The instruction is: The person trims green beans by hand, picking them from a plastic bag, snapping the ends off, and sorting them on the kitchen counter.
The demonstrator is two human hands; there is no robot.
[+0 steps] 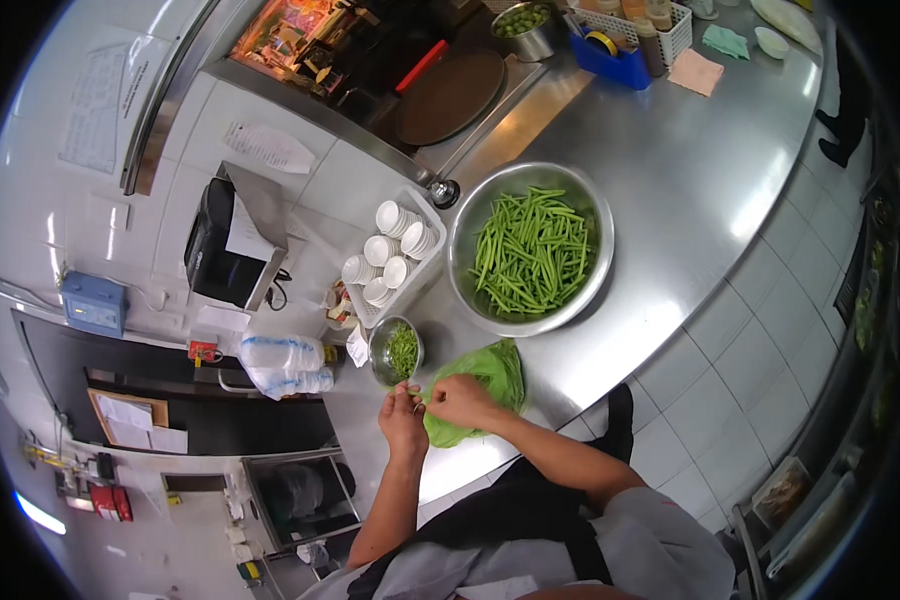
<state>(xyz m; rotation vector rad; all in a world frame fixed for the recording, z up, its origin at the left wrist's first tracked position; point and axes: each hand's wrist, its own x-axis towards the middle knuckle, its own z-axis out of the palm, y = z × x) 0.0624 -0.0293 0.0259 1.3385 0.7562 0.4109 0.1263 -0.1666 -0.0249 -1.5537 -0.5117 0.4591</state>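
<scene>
My left hand (403, 424) is closed in a pinch at the near edge of a small metal bowl (417, 362) of short green bean pieces (402, 350). Right beside it, my right hand (460, 402) is also closed, fingertips almost meeting the left ones. Whatever is between the fingers is too small to make out. Under and behind the right hand lies a green plastic bag (505, 370), partly hidden by that hand and forearm. Farther back, a large steel bowl (604, 250) holds a heap of long green beans (532, 250).
A white basket (435, 268) of stacked small white cups stands left of the large bowl, near a call bell (444, 192). At the back are a blue bin (610, 65), cloths (696, 72) and a pot (526, 40). The steel counter's (690, 180) edge curves along the right.
</scene>
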